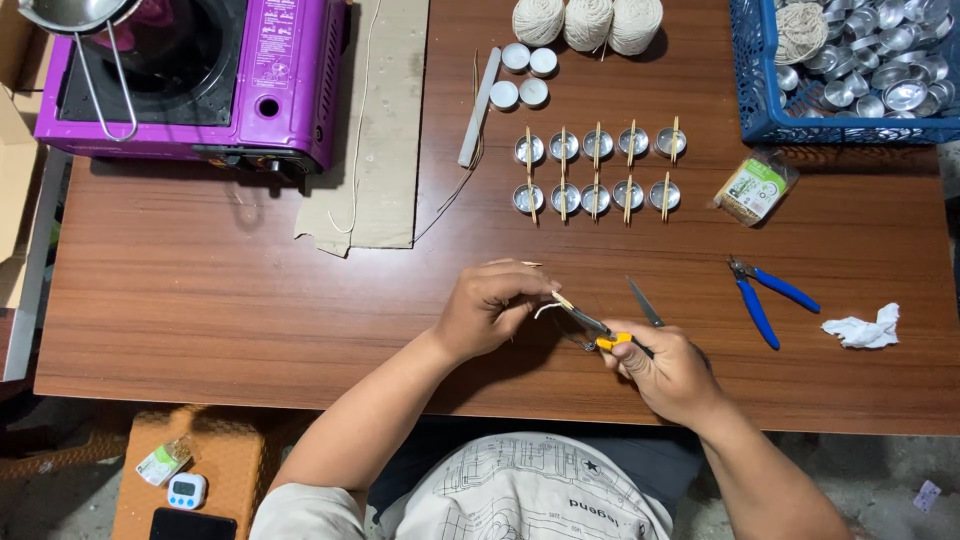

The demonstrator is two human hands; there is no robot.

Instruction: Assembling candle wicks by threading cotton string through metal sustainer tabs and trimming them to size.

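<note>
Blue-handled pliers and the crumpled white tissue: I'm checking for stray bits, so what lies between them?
Nothing: in the head view, only bare brown table shows between the blue-handled pliers and the crumpled white tissue.

**One head-worn view, looking steeply down**

The scene is seen from a single camera worn on the person's head, aimed almost straight down at a brown wooden table (200, 300). The table is viewed from its near edge, close enough that it fills most of the frame. No second view is provided, so nothing is shared.
</note>
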